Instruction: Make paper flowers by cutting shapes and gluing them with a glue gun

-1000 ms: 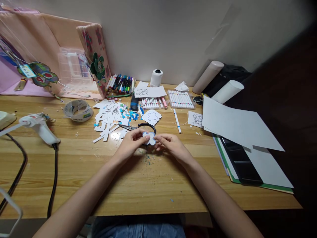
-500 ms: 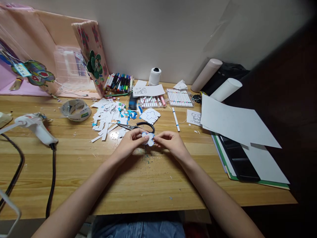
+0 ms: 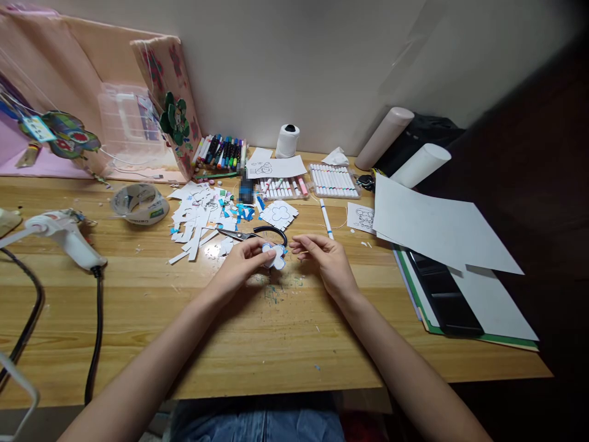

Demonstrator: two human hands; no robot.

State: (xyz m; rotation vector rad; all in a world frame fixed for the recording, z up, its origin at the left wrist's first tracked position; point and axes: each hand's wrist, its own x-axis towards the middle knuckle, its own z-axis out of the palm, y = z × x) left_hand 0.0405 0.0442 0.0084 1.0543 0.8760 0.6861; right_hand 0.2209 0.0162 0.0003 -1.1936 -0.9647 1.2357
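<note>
Between thumb and fingers, my left hand pinches a paper flower cutout, white with a blue outline. My right hand is just right of the cutout and apart from it, its fingers loosely spread and holding nothing. Behind the hands lie black-handled scissors, blades pointing left. A white paper piece with a blue flower outline is just beyond them. To the left spreads a heap of paper scraps. A white marker with a blue band lies behind my right hand.
At left are a white glue gun with a black cable and a tape roll. Marker sets line the back near a small white camera. Large paper sheets cover a black folder at right.
My right hand has let go of the flower cutout and drawn back slightly to the right, fingers opening. The left hand still holds the cutout in nearly the same place.
</note>
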